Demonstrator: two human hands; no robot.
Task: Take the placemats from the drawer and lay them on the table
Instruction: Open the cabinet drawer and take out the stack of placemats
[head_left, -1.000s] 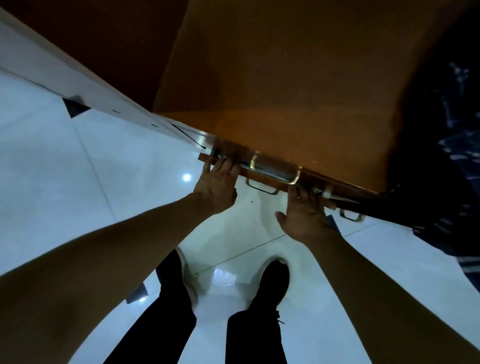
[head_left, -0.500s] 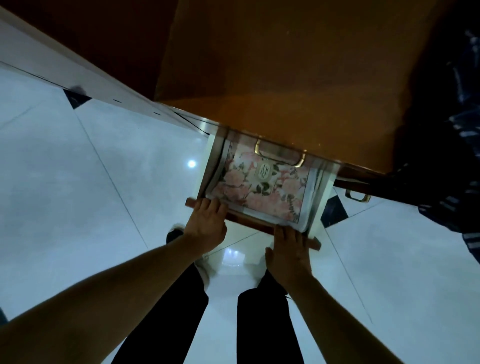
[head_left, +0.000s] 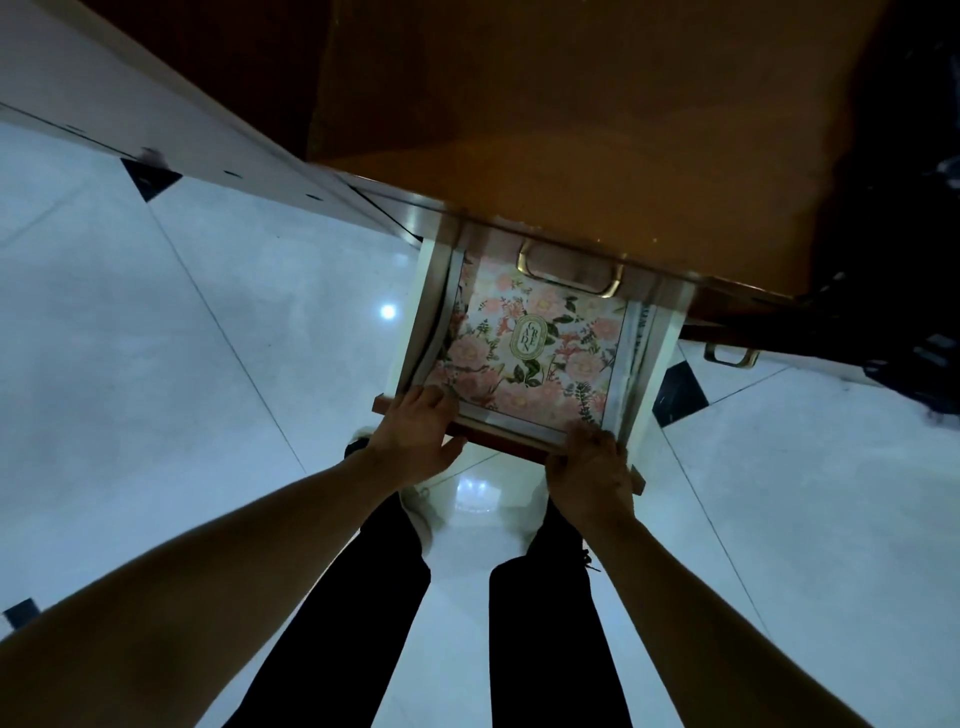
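A drawer (head_left: 423, 312) stands pulled out from under the brown tabletop (head_left: 571, 119). Inside lies a floral placemat (head_left: 530, 353) with pink roses and an oval label; more sheets show along its left and right edges. My left hand (head_left: 415, 434) grips the drawer's front edge at its left end, fingers over the rim onto the mat's corner. My right hand (head_left: 589, 467) grips the same front edge at its right end. The drawer's back part is hidden beneath the tabletop.
A brass handle (head_left: 571, 270) sits on the drawer above, and another brass handle (head_left: 730, 356) on a drawer to the right. White tiled floor (head_left: 182, 364) lies all around. My dark-trousered legs (head_left: 374, 597) stand just below the drawer. Dark striped cloth (head_left: 914, 338) hangs at right.
The drawer has slid out toward me, from nearly closed to open, exposing the floral placemat. Both hands came back with its front edge.
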